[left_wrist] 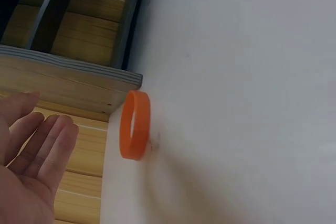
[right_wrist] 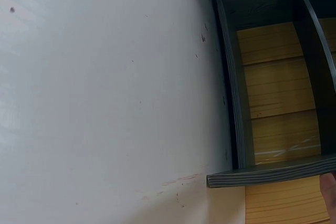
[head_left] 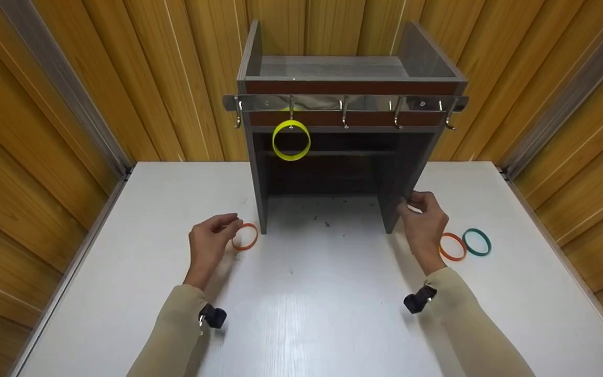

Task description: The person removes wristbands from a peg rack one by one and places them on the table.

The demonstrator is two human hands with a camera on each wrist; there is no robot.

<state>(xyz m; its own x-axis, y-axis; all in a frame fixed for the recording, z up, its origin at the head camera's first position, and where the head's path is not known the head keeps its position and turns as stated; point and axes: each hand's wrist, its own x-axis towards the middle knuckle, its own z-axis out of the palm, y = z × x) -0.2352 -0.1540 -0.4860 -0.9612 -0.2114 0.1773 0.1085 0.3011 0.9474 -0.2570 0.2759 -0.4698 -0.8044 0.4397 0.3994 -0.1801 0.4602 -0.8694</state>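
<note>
My left hand (head_left: 211,241) hovers beside an orange wristband (left_wrist: 135,124), left of the grey shelf unit (head_left: 327,88). In the left wrist view its fingers are nearly straight, apart from the band and holding nothing. The band lies on the white table close to the unit's left side panel. My right hand (head_left: 424,220) has its fingertips against the outer face of the right side panel (head_left: 409,167); only a bit of it shows at the edge of the right wrist view. A yellow wristband (head_left: 291,158) hangs from the second hook on the metal rail (head_left: 317,102).
Right of my right wrist, a second orange wristband (head_left: 453,259) and a teal one (head_left: 477,254) lie side by side, with a yellow sliver by the wrist. Several hooks (head_left: 345,118) jut from the rail. Wood-panelled walls (head_left: 191,78) enclose the white table (head_left: 291,303).
</note>
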